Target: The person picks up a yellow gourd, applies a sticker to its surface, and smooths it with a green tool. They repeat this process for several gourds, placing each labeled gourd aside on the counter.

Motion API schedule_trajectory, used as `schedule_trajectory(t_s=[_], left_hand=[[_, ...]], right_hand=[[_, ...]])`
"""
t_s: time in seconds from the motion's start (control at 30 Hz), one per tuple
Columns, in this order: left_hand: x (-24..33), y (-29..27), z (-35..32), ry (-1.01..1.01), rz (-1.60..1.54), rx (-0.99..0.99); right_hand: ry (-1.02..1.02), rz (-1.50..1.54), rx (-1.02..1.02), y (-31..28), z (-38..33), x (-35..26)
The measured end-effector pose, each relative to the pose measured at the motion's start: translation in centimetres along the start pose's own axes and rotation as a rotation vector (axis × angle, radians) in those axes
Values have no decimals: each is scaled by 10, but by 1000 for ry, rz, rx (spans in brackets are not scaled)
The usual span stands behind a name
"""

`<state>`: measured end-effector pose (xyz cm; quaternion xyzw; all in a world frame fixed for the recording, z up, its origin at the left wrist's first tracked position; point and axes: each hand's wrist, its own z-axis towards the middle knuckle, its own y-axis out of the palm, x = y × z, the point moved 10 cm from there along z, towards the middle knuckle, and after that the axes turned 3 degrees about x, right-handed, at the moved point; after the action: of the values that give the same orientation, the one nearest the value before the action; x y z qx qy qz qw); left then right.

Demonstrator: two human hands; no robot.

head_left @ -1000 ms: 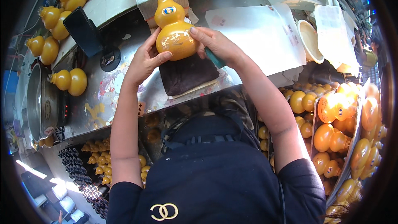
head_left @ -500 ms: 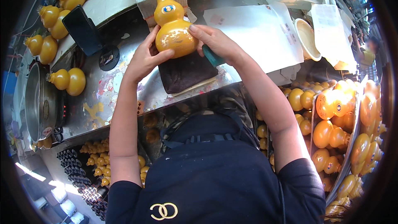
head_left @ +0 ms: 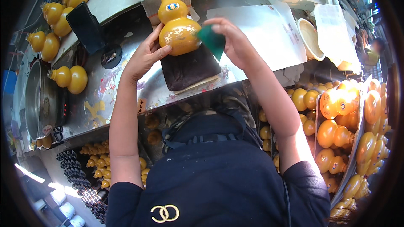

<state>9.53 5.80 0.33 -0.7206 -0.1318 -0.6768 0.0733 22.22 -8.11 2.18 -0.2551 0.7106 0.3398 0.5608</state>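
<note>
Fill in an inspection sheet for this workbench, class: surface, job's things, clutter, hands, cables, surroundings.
Surface: metal bench, paint-stained.
Job's things: yellow gourd-shaped bottle lying on a dark pad; green cloth against it.
Clutter: dark phone-like slab, white sheets, bowl, metal pot.
Hands: left hand steadies the bottle; right hand holds the cloth.
Cables: nothing seen.
Surroundings: more yellow bottles in trays at right.
</note>
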Motion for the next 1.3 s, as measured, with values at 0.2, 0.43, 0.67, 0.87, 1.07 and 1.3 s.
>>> schedule_trajectory(t_s=[0.2, 0.43, 0.67, 0.87, 1.07, 1.3], left_hand=[[4, 5, -1, 64, -99, -104], [3, -14, 8, 139, -337, 142], [8, 16, -1, 232, 185, 366], [7, 11, -2, 199, 190, 390], [5, 1, -2, 159, 152, 439], [8, 7, 6, 209, 110, 480]], right_hand=[[-1141, -987, 0, 81, -88, -71], [-815, -759, -236, 75, -68, -54], [-626, -845, -244, 63, -4, -81], [-534, -983, -313, 68, 32, -75], [-693, -938, -193, 63, 29, -88], [-508, -549, 63, 24, -6, -56]])
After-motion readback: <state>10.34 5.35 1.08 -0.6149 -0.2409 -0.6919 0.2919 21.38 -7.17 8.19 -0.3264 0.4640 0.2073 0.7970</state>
